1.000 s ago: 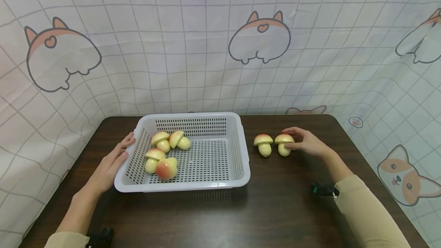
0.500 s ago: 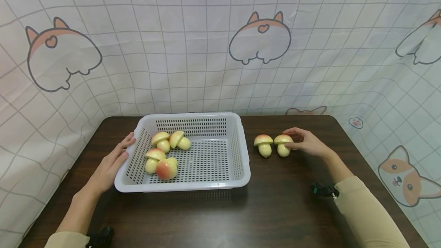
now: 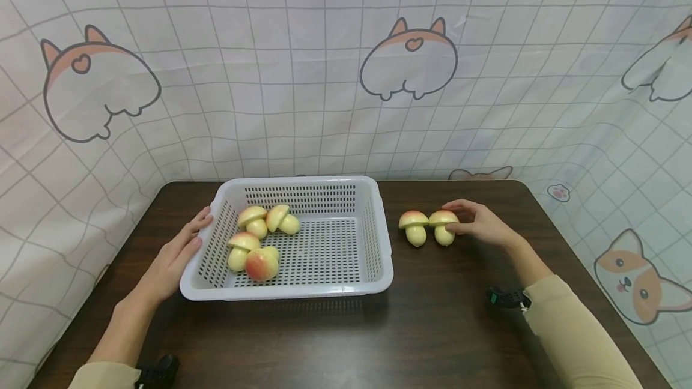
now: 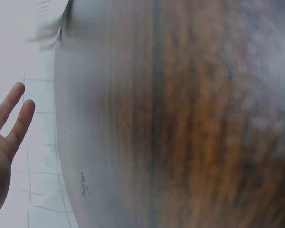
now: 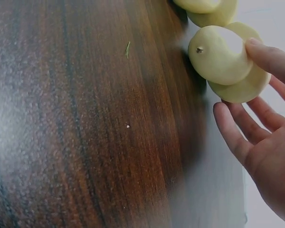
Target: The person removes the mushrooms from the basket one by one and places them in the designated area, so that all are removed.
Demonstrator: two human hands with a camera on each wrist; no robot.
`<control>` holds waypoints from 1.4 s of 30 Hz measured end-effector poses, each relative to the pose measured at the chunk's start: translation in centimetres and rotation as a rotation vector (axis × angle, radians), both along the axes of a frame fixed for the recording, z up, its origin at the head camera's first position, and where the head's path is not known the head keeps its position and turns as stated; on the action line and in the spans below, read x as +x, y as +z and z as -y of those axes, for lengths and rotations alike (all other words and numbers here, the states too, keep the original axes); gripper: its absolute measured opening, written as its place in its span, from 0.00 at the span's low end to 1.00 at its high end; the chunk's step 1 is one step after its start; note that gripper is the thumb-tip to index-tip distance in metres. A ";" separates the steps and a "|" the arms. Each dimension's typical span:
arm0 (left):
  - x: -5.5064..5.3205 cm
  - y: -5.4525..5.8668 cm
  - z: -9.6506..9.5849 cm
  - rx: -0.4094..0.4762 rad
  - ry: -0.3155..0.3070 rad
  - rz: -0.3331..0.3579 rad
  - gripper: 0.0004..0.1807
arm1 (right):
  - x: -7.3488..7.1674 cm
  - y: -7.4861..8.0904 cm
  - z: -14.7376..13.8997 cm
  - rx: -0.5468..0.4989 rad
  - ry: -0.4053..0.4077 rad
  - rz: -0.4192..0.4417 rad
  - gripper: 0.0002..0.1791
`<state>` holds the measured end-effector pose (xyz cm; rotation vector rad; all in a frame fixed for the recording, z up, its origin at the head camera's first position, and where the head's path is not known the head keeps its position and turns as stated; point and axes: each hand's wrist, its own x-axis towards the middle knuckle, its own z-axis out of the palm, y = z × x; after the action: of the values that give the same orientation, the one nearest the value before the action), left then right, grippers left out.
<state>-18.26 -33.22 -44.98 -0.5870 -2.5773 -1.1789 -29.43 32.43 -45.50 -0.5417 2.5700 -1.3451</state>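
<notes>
Head view: one basket (image 3: 324, 289) holding four mushrooms (image 3: 238, 260) is touched at its left rim, presumably for steadiness, by the straight-fingered left hand (image 3: 169, 266); beside it on the tabletop (image 3: 346, 344), two mushrooms (image 3: 415, 235) are placed, the right one pinched by the right hand (image 3: 483, 224).

Left wrist view: two extended fingers (image 4: 23, 122) are shown, nothing enclosed.

Right wrist view: that mushroom is spanned by thumb (image 5: 271, 58) and fingertips, probably for control.

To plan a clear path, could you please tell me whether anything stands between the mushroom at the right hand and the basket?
Yes: a second mushroom sits on the table between the basket and the mushroom at the right hand.
</notes>
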 end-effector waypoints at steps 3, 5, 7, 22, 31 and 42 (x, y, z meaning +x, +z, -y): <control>0.0 0.0 0.0 -0.004 0.002 -0.001 0.27 | 0.0 0.0 0.0 -0.001 0.001 0.004 0.28; 0.0 0.0 0.0 -0.006 0.001 0.001 0.27 | 0.0 0.1 0.0 -0.003 -0.001 0.008 0.28; 0.0 0.1 0.0 -0.007 0.001 0.003 0.27 | 0.0 0.1 0.0 -0.006 -0.005 0.014 0.29; 0.0 0.1 0.0 -0.008 0.001 0.012 0.27 | -0.4 3.3 -0.4 0.094 0.012 -0.041 0.32; -0.1 0.0 0.1 -0.010 0.002 0.009 0.27 | -1.5 7.6 1.7 0.164 0.047 -0.086 0.32; 0.0 0.1 0.0 0.010 -0.004 0.004 0.26 | -3.4 11.9 8.1 0.185 0.144 -0.140 0.27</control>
<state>-18.22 -33.22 -44.91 -0.5890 -2.5731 -1.1951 -32.79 24.29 -33.64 -0.7947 2.6692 -1.0443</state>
